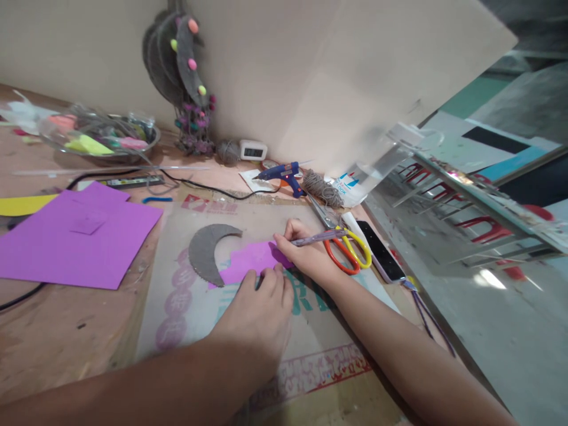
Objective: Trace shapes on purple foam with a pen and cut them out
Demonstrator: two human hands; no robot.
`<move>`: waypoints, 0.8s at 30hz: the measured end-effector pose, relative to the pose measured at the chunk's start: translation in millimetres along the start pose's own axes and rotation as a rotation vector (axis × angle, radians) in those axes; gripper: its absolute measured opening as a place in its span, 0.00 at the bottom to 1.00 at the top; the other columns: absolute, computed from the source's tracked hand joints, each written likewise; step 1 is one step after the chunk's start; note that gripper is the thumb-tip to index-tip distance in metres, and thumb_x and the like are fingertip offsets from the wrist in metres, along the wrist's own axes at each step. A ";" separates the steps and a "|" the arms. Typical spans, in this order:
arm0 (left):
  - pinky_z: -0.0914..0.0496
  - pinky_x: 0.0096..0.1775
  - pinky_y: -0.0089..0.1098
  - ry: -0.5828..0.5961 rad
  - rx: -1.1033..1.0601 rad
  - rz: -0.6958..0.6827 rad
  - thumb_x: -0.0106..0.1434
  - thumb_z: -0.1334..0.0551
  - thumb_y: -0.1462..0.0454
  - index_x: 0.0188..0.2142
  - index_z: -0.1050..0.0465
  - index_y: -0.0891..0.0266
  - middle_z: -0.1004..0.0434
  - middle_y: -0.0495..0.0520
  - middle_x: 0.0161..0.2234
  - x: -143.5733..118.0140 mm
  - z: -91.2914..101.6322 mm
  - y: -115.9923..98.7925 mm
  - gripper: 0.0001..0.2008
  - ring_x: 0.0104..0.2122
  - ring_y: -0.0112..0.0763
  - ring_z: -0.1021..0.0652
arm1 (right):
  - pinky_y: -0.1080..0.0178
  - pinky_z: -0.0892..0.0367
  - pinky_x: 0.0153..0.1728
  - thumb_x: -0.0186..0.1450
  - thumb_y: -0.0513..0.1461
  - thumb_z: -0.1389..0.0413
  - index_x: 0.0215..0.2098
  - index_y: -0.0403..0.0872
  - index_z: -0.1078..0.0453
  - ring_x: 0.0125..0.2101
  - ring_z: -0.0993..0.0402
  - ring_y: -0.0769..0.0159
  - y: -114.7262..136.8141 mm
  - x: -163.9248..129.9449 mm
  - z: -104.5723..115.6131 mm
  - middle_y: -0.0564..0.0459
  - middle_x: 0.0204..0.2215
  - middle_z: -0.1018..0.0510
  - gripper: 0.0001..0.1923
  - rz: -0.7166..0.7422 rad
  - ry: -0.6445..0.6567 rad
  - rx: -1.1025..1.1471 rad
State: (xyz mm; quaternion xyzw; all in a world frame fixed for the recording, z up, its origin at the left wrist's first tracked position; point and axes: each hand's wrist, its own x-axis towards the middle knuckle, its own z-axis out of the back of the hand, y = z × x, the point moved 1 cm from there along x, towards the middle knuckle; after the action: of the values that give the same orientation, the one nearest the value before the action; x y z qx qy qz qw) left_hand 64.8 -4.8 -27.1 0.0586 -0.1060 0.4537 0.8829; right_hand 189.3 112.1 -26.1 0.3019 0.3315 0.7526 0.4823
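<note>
Left hand presses flat, grip released, on small purple paper piece; right hand, at three o'clock, grasps a purple pen.

Dim and warm over the desk. Soft shadows beneath the hands. Glare on the clear rack right of them. Blurred and stretched toward the edges, forearms especially.
</note>
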 end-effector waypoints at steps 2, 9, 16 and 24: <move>0.32 0.44 0.47 0.004 -0.003 -0.003 0.66 0.47 0.63 0.56 0.29 0.75 0.27 0.73 0.56 0.1 0.4 0.2 0.23 0.48 0.50 0.25 | 0.65 0.49 0.23 0.63 0.44 0.44 0.22 0.50 0.45 0.21 0.45 0.70 -1.5 0.6 -0.3 0.61 0.18 0.41 0.16 0.006 -0.004 -0.002; 0.32 0.44 0.46 -0.003 0.006 -0.004 0.66 0.46 0.62 0.56 0.29 0.75 0.26 0.73 0.55 0.5 -0.4 -0.2 0.23 0.47 0.49 0.25 | 0.65 0.48 0.22 0.63 0.43 0.46 0.23 0.50 0.46 0.20 0.46 0.69 -5.9 2.1 -1.1 0.61 0.17 0.41 0.15 0.027 -0.037 -0.032; 0.32 0.44 0.47 -0.002 -0.009 -0.001 0.66 0.46 0.63 0.56 0.29 0.76 0.26 0.73 0.55 -0.3 -0.4 0.7 0.23 0.48 0.50 0.25 | 0.65 0.48 0.22 0.62 0.40 0.47 0.22 0.51 0.48 0.20 0.44 0.69 -6.8 2.3 -0.7 0.61 0.17 0.41 0.14 0.027 -0.045 -0.052; 0.32 0.45 0.48 0.012 -0.016 0.002 0.66 0.46 0.63 0.56 0.30 0.76 0.27 0.73 0.56 -0.3 -0.1 0.2 0.24 0.48 0.50 0.26 | 0.64 0.47 0.24 0.61 0.38 0.47 0.21 0.50 0.48 0.21 0.44 0.69 -1.8 1.1 1.2 0.60 0.18 0.41 0.14 0.021 -0.052 -0.053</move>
State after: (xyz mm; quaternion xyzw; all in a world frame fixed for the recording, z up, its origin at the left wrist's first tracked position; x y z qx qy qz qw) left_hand 64.5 -4.9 -27.3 0.0489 -0.1044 0.4540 0.8835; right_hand 190.8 114.0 -26.6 0.3118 0.2959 0.7579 0.4907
